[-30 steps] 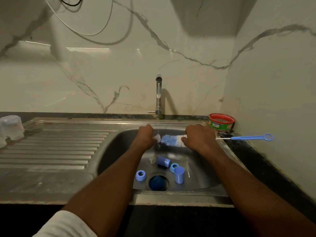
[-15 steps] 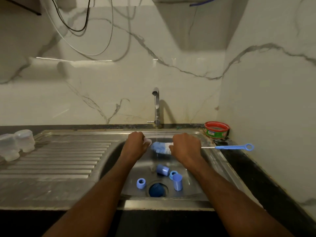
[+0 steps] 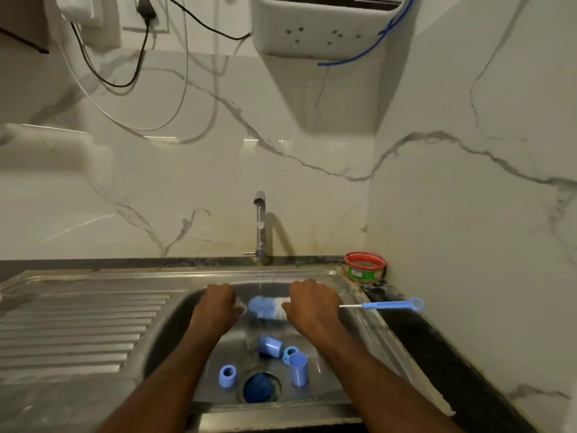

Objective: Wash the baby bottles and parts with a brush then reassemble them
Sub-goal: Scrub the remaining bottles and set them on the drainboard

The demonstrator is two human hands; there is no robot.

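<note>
Since the earlier frames the view has tipped upward, so the hands now sit lower in the picture, and the brush head shows more fully between them under the running water. Largest first: the steel sink (image 3: 349,295) holds everything, set in the dark desk (image 3: 437,348), with the tap (image 3: 259,226) at its back edge pouring a thin stream. Over the basin, the right hand (image 3: 309,303) is curled around the bottle brush (image 3: 268,307) just behind its blue-and-white bristles, its thin blue handle sticking out to the right past the sink's rim. The left hand (image 3: 218,303) is closed on a small pale part (image 3: 240,304), touching the bristle tip; what part it is I cannot tell. Below the hands, on the basin floor, lie four loose blue pieces: a cap (image 3: 269,346) on its side, a taller cup (image 3: 299,369), a ring (image 3: 290,354) between them, and a collar (image 3: 227,375) left of the drain (image 3: 261,389). These plastic parts are probably light, stiff and slippery when wet, so each is best pinched by its rim or threaded edge; the pale piece looks soft and should be held gently near its base.
</note>
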